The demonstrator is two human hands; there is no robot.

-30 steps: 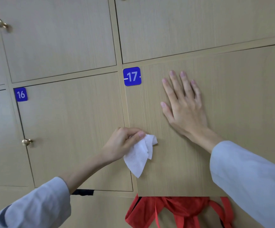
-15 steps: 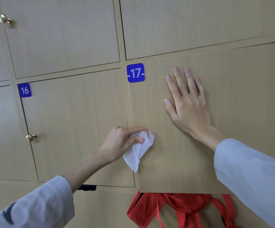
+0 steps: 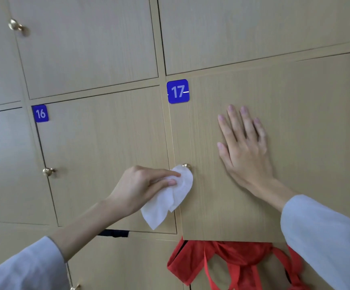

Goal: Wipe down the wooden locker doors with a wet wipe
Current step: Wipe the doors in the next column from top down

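Since the earlier frame, left hand [image 3: 147,185] has carried the wet wipe [image 3: 170,197] up to door 17's brass knob [image 3: 187,166], now partly draped by the wipe's top fold; knob was hidden before. Right hand [image 3: 245,147] has not moved.

Near: pale sleeves at 7 and 4 o'clock. Red straps [image 3: 232,260] hang from below door 17's [image 3: 295,126] bottom edge at 5 o'clock.

Mid: left grip pinches the bunched wipe between thumb and fingers, at the seam between door 16 [image 3: 107,143] and door 17; most of the wipe dangles loose toward 6 o'clock. Right grip released, palm flat on door 17, fingers straight toward 12.

Far: number plates 16 [image 3: 40,113] and 17 [image 3: 178,91], a knob on door 16 [image 3: 48,171], upper doors beyond.

Risks, as judgement: door 17 appears to stand proud of the frame, so it may swing if the bracing palm lifts. The bunched wipe gives little contact, likely leaving streaks or missed patches. Its loose tail could snag on the knob. The straps may jam the door.
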